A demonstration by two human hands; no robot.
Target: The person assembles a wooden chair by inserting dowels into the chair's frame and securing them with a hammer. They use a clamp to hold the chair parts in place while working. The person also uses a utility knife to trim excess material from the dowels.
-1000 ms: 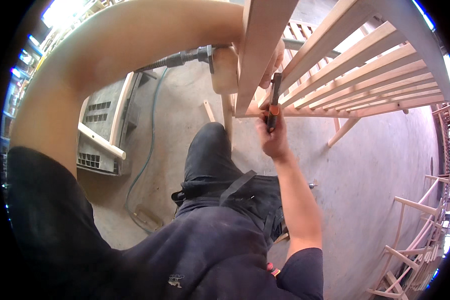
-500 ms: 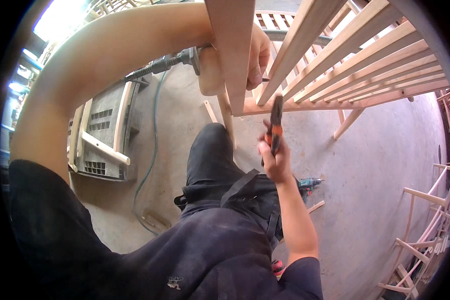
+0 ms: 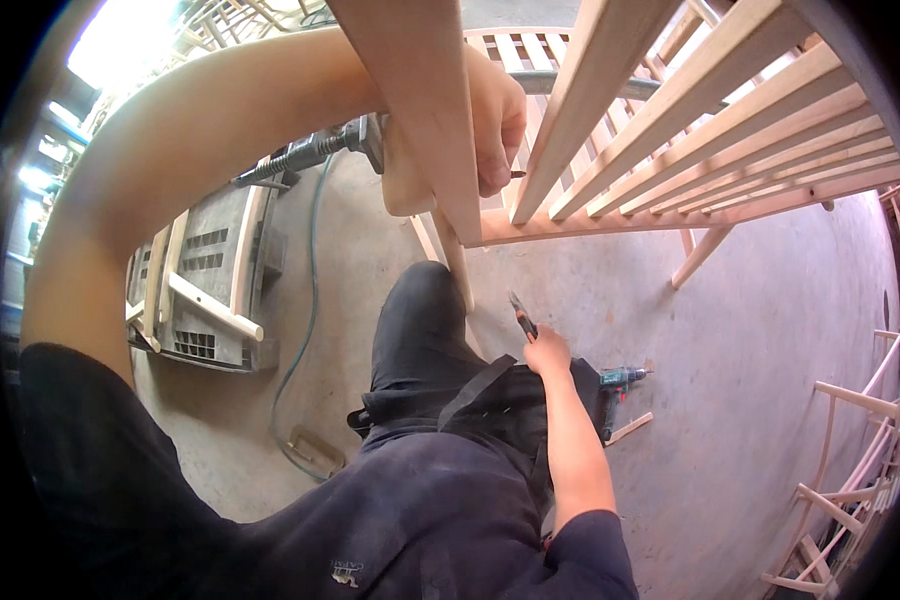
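Note:
My left arm passes behind a thick wooden post (image 3: 420, 95). My left hand (image 3: 497, 125) comes out on its right side with curled fingers, and a small dark tip (image 3: 517, 174) sticks out from them. The post joins a slatted wooden frame (image 3: 660, 120) at a lower rail. Beside the post are a metal clamp screw (image 3: 315, 152) and a pale wooden block (image 3: 407, 175). Lower down, my right hand (image 3: 547, 352) is closed round pliers (image 3: 523, 318), whose jaws point up and away from me, apart from the frame.
A cordless drill (image 3: 622, 376) hangs or lies at my right hip, near a wood strip (image 3: 630, 428) on the floor. To the left, wooden parts (image 3: 215, 305) rest on a grey plastic crate (image 3: 205, 250). A hose (image 3: 313, 290) crosses the floor. Chair frames (image 3: 855, 480) stand at the far right.
My right hand has drawn the pliers down and back from the frame's lower rail toward my lap. My left hand and the post have shifted slightly left in view.

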